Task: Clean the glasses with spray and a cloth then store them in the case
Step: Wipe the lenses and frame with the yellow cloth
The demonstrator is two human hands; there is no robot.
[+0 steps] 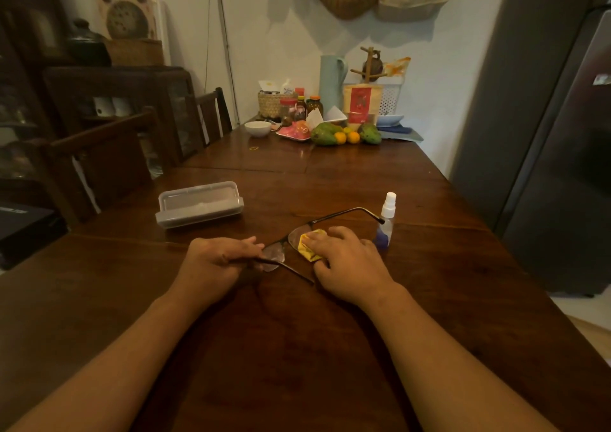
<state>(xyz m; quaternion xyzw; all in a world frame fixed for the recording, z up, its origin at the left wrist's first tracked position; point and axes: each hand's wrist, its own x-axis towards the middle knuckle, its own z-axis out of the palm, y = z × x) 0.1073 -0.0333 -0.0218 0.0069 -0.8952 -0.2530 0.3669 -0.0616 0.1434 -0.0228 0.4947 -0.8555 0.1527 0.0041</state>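
Thin dark-framed glasses [281, 249] are held just above the wooden table [297, 349], temples unfolded. My left hand [218, 263] grips them at the left lens and its temple. A yellow cloth [309, 244] sits against the right lens, pinched between the fingers and thumb of my right hand [347, 263]. A small clear spray bottle [386, 221] with a white top stands upright just right of my right hand. The translucent glasses case [200, 204] lies closed on the table, beyond my left hand.
Fruit [344, 134], a white bowl [258, 129], jars, a basket and a pale blue jug [332, 82] crowd the table's far end. Dark wooden chairs [109, 160] line the left side. A grey fridge [562, 134] stands at the right.
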